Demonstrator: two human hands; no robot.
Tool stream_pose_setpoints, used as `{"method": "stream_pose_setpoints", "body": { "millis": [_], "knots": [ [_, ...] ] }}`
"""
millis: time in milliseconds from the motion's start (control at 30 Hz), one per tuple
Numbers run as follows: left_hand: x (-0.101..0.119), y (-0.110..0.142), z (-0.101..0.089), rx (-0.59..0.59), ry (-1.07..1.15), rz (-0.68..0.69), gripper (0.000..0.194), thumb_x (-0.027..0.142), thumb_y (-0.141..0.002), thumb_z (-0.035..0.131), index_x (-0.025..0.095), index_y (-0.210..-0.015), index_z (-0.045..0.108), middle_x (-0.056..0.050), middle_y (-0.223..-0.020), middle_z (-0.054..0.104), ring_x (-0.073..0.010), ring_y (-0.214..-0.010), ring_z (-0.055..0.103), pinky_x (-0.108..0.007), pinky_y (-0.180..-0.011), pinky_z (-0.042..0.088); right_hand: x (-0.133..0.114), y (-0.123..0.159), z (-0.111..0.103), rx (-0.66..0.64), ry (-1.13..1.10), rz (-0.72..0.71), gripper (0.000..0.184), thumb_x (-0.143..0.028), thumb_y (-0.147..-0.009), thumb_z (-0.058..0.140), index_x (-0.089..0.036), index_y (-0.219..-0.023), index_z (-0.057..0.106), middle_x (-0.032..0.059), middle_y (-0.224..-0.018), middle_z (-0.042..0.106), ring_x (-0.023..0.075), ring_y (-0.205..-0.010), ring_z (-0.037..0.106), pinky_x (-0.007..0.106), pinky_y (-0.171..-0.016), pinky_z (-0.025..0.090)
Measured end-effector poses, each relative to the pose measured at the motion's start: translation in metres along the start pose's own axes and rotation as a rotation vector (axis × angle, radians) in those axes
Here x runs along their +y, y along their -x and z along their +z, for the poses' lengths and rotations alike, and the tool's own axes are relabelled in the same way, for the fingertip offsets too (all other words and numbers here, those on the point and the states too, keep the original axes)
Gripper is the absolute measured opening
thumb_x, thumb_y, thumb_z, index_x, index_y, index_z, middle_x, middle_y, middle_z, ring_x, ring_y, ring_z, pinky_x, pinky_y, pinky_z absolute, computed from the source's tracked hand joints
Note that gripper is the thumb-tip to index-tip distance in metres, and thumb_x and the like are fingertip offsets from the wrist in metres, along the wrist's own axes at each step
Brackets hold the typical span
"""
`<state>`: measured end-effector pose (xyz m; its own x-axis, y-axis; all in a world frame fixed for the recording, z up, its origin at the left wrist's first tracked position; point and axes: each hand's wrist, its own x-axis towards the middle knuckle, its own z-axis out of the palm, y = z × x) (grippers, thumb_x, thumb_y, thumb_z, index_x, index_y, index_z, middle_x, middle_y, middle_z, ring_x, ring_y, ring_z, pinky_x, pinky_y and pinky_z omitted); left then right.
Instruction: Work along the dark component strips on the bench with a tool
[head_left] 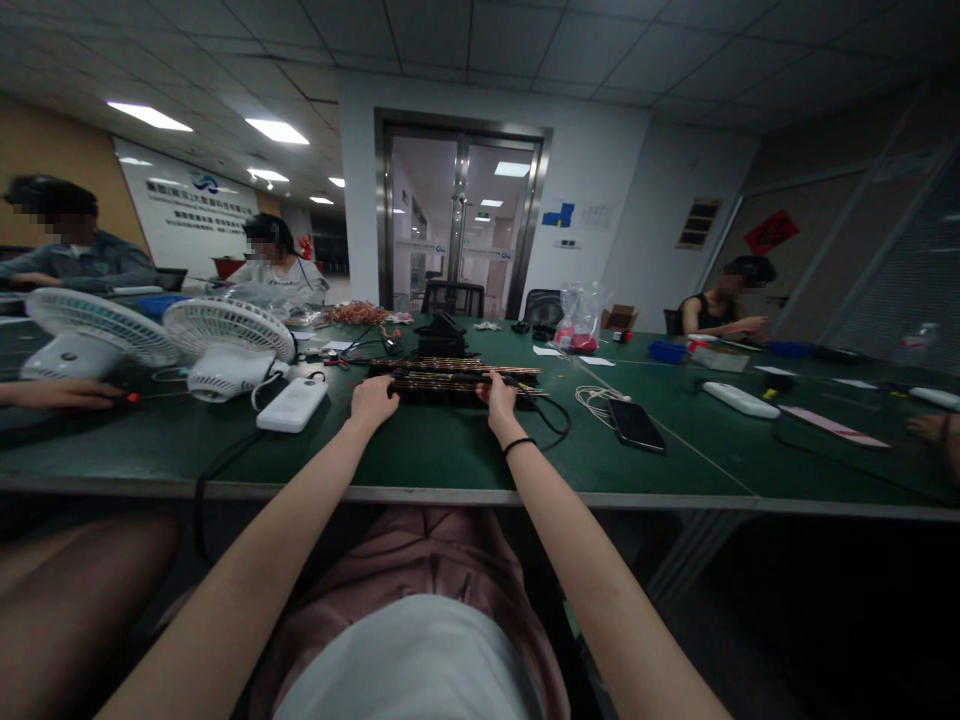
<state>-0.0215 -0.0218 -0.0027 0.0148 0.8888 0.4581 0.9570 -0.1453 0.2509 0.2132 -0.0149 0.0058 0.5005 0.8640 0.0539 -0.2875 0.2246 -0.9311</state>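
A dark rack or tray (529,378) lies across the green table in front of me, with long thin coppery rods or wires (450,364) along it. At its left end my left hand (375,402) is closed, thumb toward the rods; its grip is too small and dim to make out. Near the right end, my right hand (498,398) pinches a dark strand running across the rods. A black cable (561,415) curves out to the right of that hand and loops back on the table. Just behind the rack stands a black box-like object (441,335).
White fans (229,345) and a white power bank (292,404) stand left. A phone (636,425) and coiled white cable (596,402) lie right. Copper wire scraps (356,312) sit behind. A neighbour's hand (71,394) rests at far left; other people sit around the table.
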Motion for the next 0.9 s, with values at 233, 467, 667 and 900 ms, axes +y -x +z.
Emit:
{"method": "stream_pose_setpoints", "body": {
  "millis": [233,467,667,900],
  "knots": [
    [0.0007,0.0005,-0.001,-0.006,-0.005,0.003,0.042,0.021,-0.088,0.055,0.015,-0.127,0.068,-0.013,-0.132,0.068,-0.0301,-0.124,0.061,-0.041,-0.107,0.047,0.0007,-0.0004,0.0,0.001,-0.013,0.003,0.017,-0.025,-0.085,0.06,-0.017,-0.071,0.064,-0.0012,-0.05,0.06,0.0112,-0.043,0.057,0.019,-0.045,0.047],
    [0.0016,0.0006,-0.0015,-0.003,-0.009,-0.009,0.041,0.021,-0.088,0.056,0.015,-0.127,0.068,-0.012,-0.13,0.069,-0.0301,-0.122,0.062,-0.04,-0.106,0.049,-0.0003,0.0014,-0.0007,-0.003,-0.037,0.014,0.018,-0.022,-0.087,0.057,-0.016,-0.071,0.065,-0.0013,-0.049,0.06,0.0106,-0.043,0.056,0.018,-0.045,0.047],
    [0.0033,0.0019,-0.0034,-0.015,-0.036,-0.012,0.042,0.022,-0.089,0.055,0.014,-0.129,0.067,-0.012,-0.131,0.068,-0.0287,-0.123,0.062,-0.039,-0.108,0.047,0.0001,0.0003,0.0002,0.011,-0.012,0.017,0.019,-0.023,-0.087,0.058,-0.016,-0.07,0.065,-0.0017,-0.049,0.059,0.0107,-0.042,0.056,0.018,-0.044,0.045],
    [0.003,0.0015,-0.0022,0.002,-0.026,-0.012,0.042,0.022,-0.088,0.056,0.015,-0.128,0.069,-0.012,-0.131,0.068,-0.0298,-0.122,0.062,-0.039,-0.106,0.049,0.0025,-0.0014,-0.0002,0.003,0.015,0.001,0.02,-0.022,-0.089,0.056,-0.016,-0.072,0.065,-0.001,-0.05,0.06,0.0112,-0.043,0.057,0.018,-0.045,0.046]
  ]
}}
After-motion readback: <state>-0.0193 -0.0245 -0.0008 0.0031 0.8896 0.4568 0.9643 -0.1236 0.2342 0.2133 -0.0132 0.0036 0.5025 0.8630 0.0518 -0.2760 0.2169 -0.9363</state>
